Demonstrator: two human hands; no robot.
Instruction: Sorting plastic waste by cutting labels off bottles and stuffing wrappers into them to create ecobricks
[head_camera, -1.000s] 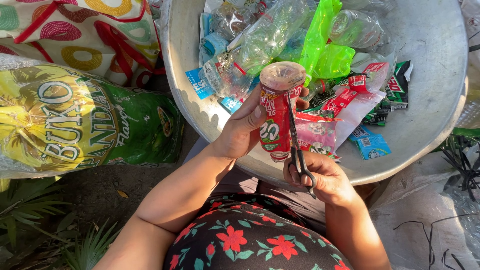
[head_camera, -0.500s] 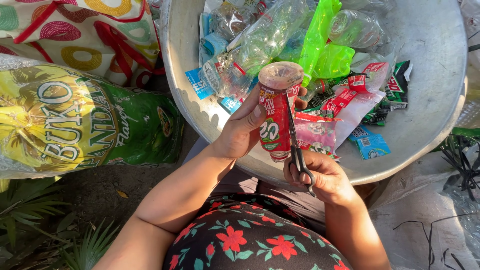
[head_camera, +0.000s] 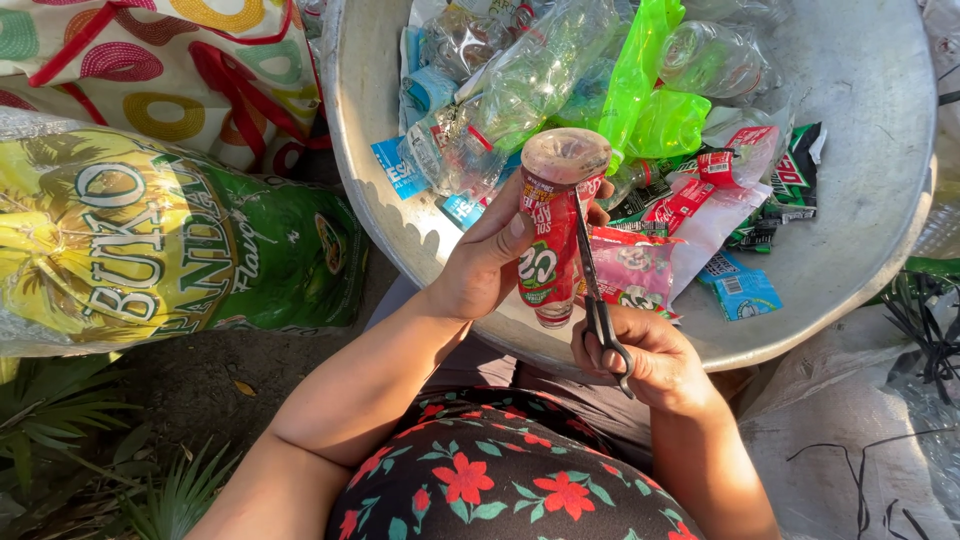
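A red-labelled plastic bottle (head_camera: 553, 232) is gripped steady by the left hand (head_camera: 487, 262) while scissors (head_camera: 594, 290), clasped in the right hand (head_camera: 650, 358), apparently slit its label.

We see a wide metal basin (head_camera: 870, 150) holding crushed clear bottles (head_camera: 520, 80), a green bottle (head_camera: 640, 80) and torn labels (head_camera: 745, 285); beside it, a green-yellow printed sack (head_camera: 150, 250) and a patterned bag (head_camera: 150, 70).

A plastic bottle (head_camera: 553, 230) stood held in the left hand (head_camera: 487, 262) over the near rim of a metal basin (head_camera: 860, 120), scissors (head_camera: 597, 300) in the right hand (head_camera: 650, 360) just beside it, crushed bottles (head_camera: 560, 70) and wrappers (head_camera: 720, 190) lay in the basin behind, and two printed sacks (head_camera: 150, 240) sat left
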